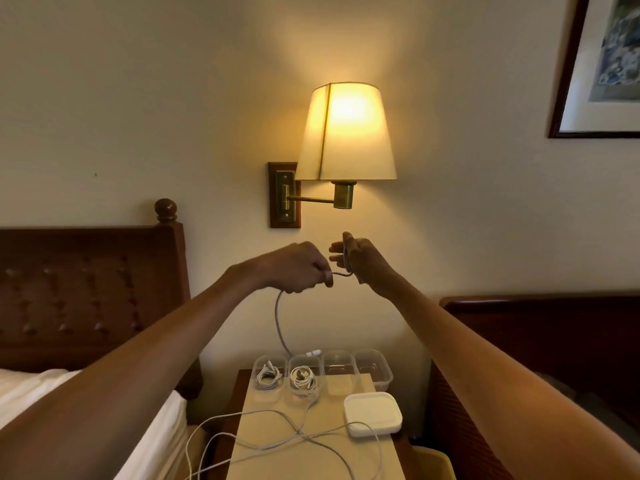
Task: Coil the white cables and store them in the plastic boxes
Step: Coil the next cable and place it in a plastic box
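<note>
Head view: the left hand (301,268) pinches the white cable (276,313), which hangs down to the 4 plastic boxes (374,370). The right hand (360,261), fingers half open, has loops wound round it. Make each loop small and even, so the coil fits 1 box.

White cable (278,317): smooth plastic jacket, slight sheen. Plastic boxes (387,370): clear, glossy. Lids (373,414): white plastic, matt. Desk (298,469): dark wood edges, top covered by a pale matt sheet. Headboard (86,289): dark varnished wood, glossy. Lamp shade (346,133): cream, matt, cloth or paper, cannot tell which. Lamp arm (311,199): brass-coloured metal, satin. Backplate (277,195): polished wood. Bed sheet (20,393): white cloth.
</note>
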Tool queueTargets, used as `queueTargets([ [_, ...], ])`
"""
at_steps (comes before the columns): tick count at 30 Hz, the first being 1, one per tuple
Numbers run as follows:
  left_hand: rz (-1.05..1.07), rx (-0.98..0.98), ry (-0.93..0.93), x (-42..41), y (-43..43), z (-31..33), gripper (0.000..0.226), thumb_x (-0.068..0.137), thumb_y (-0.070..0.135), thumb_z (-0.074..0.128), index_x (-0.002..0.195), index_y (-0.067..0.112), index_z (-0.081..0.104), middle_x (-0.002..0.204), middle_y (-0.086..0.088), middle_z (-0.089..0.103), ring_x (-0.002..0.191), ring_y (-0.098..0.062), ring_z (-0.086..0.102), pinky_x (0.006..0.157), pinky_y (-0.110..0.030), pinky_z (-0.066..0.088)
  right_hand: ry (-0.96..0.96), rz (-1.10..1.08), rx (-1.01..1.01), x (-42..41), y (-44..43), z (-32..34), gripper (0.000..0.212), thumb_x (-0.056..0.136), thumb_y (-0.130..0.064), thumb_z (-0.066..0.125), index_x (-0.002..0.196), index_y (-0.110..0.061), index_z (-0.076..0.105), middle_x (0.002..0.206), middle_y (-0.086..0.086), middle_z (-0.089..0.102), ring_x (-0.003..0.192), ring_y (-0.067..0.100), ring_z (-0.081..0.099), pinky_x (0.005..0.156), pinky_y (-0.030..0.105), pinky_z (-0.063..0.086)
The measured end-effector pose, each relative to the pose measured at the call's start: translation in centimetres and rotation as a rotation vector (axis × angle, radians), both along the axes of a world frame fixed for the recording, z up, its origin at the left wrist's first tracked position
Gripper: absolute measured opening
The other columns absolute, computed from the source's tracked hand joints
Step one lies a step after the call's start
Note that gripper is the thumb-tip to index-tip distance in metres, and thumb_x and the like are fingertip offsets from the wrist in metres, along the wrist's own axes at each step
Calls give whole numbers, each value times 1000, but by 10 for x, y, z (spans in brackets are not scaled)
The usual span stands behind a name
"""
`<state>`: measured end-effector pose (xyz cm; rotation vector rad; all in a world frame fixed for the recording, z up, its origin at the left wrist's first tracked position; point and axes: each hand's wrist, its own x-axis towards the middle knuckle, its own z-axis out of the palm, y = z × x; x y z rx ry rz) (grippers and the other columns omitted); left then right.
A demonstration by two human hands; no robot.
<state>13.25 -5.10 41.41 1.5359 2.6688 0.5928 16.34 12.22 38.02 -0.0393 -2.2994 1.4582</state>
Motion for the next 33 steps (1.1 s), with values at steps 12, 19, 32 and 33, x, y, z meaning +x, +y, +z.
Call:
queueTargets([
  [12, 22, 189, 210, -29, -20, 37, 21, 87, 34, 73, 98, 17, 77, 89, 3, 71, 84, -11, 63, 66, -24, 43, -143, 176, -81, 13, -15, -7, 37, 105, -25, 32, 94, -7, 62, 88, 8, 63, 78, 16, 58, 71, 26, 47],
  [19, 29, 352, 209, -34, -25, 28, 18, 90, 25, 70, 102, 14, 77, 98, 0, 72, 95, -14, 62, 75, -26, 47, -237, 471, -478, 21, -17, 3, 56, 104, -48, 26, 75, -6, 50, 57, 3, 48, 41, 8, 36, 42, 15, 31],
  [32, 203, 292, -148, -48, -36, -17, 23, 103, 13, 47, 113, 13, 67, 82, -11, 67, 57, -19, 55, 53, -29, 49, -72, 466, -752, 21, -8, 11, 36, 101, -37, 41, 83, -8, 52, 62, 4, 52, 44, 10, 42, 43, 17, 38],
  [33, 208, 271, -171, -47, -35, -19, 23, 104, 16, 46, 114, 13, 66, 81, -11, 66, 58, -19, 56, 53, -28, 50, -36, 413, -751, 20, -9, 11, 36, 101, -36, 42, 85, -7, 55, 64, 5, 55, 47, 10, 47, 46, 18, 41],
])
